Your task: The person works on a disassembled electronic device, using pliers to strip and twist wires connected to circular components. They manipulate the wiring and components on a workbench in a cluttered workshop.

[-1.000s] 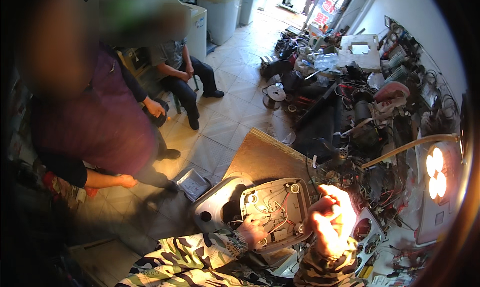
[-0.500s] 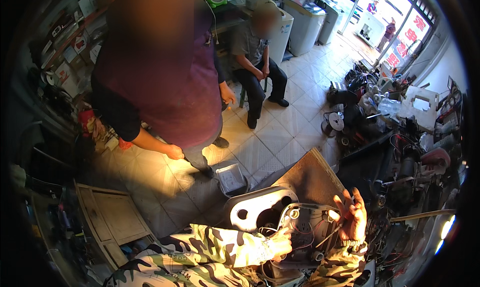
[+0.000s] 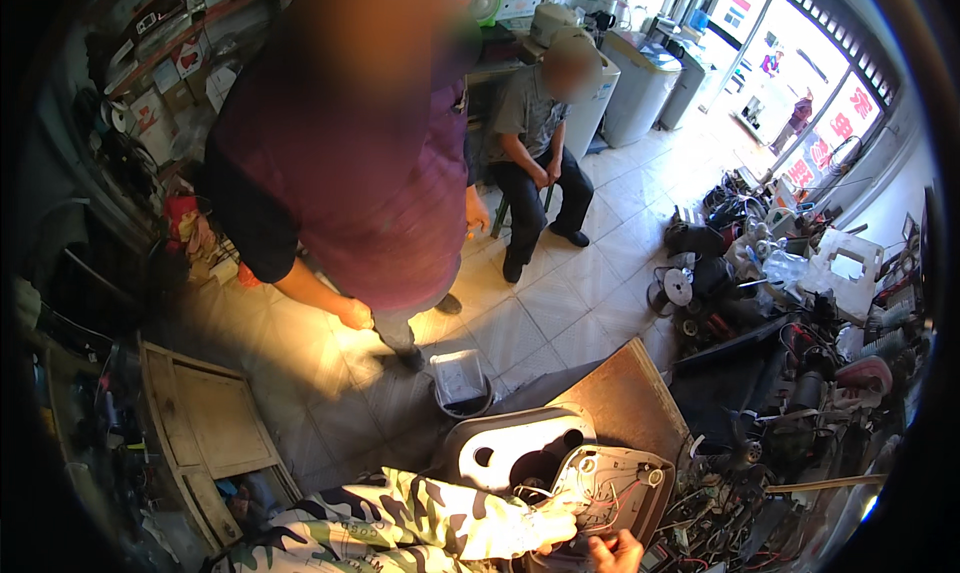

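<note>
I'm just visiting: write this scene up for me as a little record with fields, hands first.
left hand: at the left side of an open beige plastic housing; grip unclear
right hand: near the housing's lower edge; contact unclear
left of housing: pale rounded panel with dark holes
beyond housing: flat brown wooden board
floor: whitish rectangular tray on a round dark bucket
people nearby: standing person in purple; seated person in grey

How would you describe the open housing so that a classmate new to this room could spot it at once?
Find the brown board at the lower middle. Just below it in view, beside the camouflage-sleeved left hand, lies the shallow open housing. Wires inside set it apart from the pale panel with round holes at its left.
</note>
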Tool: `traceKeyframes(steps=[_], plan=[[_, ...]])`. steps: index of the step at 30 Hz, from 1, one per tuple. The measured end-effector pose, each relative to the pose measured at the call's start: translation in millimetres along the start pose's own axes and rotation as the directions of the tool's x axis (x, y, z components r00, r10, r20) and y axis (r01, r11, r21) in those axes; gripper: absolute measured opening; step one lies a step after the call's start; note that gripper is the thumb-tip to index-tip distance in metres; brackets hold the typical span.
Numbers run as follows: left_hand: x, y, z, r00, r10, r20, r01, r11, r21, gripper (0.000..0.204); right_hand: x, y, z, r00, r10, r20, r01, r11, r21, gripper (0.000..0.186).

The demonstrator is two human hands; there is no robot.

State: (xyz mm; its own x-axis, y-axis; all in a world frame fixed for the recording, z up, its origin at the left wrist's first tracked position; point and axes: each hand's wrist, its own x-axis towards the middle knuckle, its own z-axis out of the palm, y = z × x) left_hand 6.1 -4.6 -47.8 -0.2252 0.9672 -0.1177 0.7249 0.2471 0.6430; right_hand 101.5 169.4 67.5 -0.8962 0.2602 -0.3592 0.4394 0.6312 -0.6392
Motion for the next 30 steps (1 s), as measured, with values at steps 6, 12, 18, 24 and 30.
traceKeyframes(steps=[6, 12, 18, 24, 30], plan=[[-6, -5, -8, 0.999, 0.013, -0.044, -0.013, 1.0, -0.002, 0.047, -22, 1, 21, 0.993, 0.082, 0.079, -0.073, 0.991, -0.114, 0.026], [-14, -7, -15, 0.997, 0.013, -0.077, -0.013, 1.0, 0.003, 0.05, -24, 12, 37, 0.991, 0.061, 0.115, -0.052, 0.996, -0.075, 0.024], [-23, -2, -20, 0.995, 0.043, -0.087, -0.042, 0.999, 0.014, 0.052, -36, -16, 45, 1.0, -0.031, 0.004, 0.031, 0.998, -0.054, 0.017], [-28, 9, -7, 0.984, 0.131, -0.119, -0.129, 0.991, 0.023, 0.054, -40, -6, 50, 1.0, 0.016, -0.008, -0.015, 0.993, 0.115, 0.034], [-34, 20, -46, 0.971, 0.182, -0.154, -0.175, 0.983, 0.061, 0.056, -53, 8, 59, 0.998, 0.002, -0.058, -0.001, 1.0, 0.015, 0.033]])
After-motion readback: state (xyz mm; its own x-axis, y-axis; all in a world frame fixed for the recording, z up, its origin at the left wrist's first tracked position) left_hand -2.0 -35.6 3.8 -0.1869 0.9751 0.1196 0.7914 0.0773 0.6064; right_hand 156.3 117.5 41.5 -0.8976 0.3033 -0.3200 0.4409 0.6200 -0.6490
